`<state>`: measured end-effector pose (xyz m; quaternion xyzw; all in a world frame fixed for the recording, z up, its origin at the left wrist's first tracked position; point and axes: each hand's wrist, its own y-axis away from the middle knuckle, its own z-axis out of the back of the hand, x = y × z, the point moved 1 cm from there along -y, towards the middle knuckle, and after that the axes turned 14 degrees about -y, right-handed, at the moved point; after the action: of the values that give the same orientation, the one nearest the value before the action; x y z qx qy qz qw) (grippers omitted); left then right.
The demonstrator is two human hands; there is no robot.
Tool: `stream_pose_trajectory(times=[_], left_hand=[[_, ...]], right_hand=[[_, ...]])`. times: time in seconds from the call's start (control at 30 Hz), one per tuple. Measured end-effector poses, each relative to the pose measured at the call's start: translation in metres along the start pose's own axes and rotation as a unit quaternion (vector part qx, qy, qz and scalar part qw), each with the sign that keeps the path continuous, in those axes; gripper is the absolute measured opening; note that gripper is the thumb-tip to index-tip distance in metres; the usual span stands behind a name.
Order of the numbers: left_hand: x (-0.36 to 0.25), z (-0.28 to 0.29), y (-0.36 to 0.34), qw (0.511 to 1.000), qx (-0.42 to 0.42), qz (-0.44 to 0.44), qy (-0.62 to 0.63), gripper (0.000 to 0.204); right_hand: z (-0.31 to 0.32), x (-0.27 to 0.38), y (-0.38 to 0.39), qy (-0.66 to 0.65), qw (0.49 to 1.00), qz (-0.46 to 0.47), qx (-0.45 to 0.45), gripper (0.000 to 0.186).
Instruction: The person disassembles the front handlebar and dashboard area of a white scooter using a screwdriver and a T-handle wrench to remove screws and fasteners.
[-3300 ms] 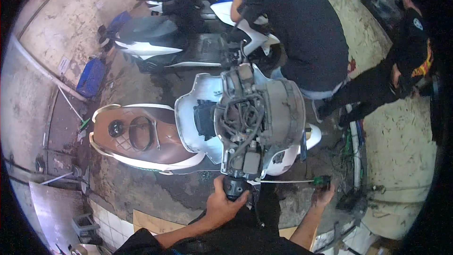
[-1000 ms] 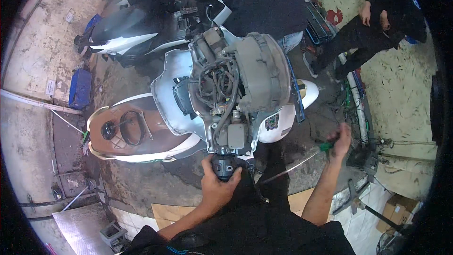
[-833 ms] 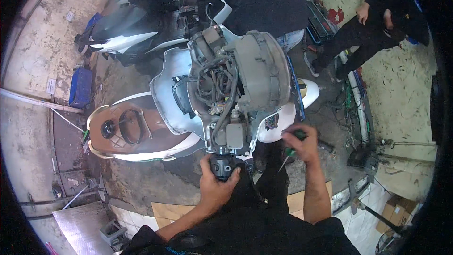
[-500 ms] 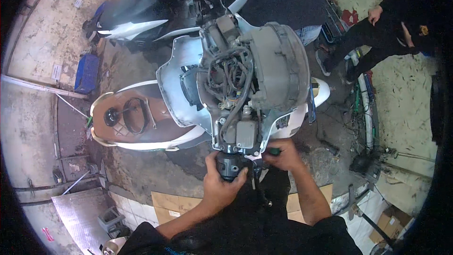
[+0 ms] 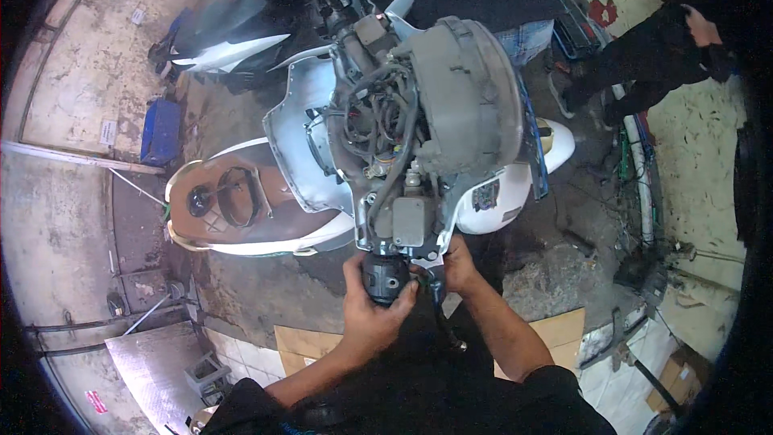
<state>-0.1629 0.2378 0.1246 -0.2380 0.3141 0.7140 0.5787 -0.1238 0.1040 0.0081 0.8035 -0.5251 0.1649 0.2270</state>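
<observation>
1. The dark, stained concrete floor carries nearly everything; toward the lower edge it gives way to white tiles.
2. The partly stripped white scooter stands across the middle of the concrete.
3. Beyond it stands a second scooter with a black seat and white side panel.
4. Flat cardboard lies at the near edge, showing on both sides of the person's dark clothing.
5. A grey plastic stool stands near the tiles at lower left.
6. A white pipe runs along the right wall's foot, green lines beside it.
7. A cardboard box sits at lower right.
</observation>
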Motion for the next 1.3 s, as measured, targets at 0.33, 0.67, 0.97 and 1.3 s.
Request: stream_pose_trajectory(times=[0.33,0.67,0.97,1.3], left_hand=[[0.031,-0.012,0.003,0.999,-0.023,-0.008,0.023,0.056],[0.016,0.001,0.009,0.994,-0.008,0.09,0.066,0.061],[-0.007,0.007,0.001,0.993,0.045,0.105,0.02,0.065],[-0.012,0.007,0.003,0.996,0.017,0.086,0.029,0.066]], right_hand=[[0.017,-0.024,-0.006,-0.044,0.996,-0.072,0.027,0.014],[0.01,-0.024,-0.009,-0.057,0.995,-0.07,0.047,0.04],[0.023,-0.044,0.017,-0.059,0.986,-0.055,-0.145,0.07],[0.02,-0.057,0.021,-0.189,0.979,-0.049,-0.05,0.054]])
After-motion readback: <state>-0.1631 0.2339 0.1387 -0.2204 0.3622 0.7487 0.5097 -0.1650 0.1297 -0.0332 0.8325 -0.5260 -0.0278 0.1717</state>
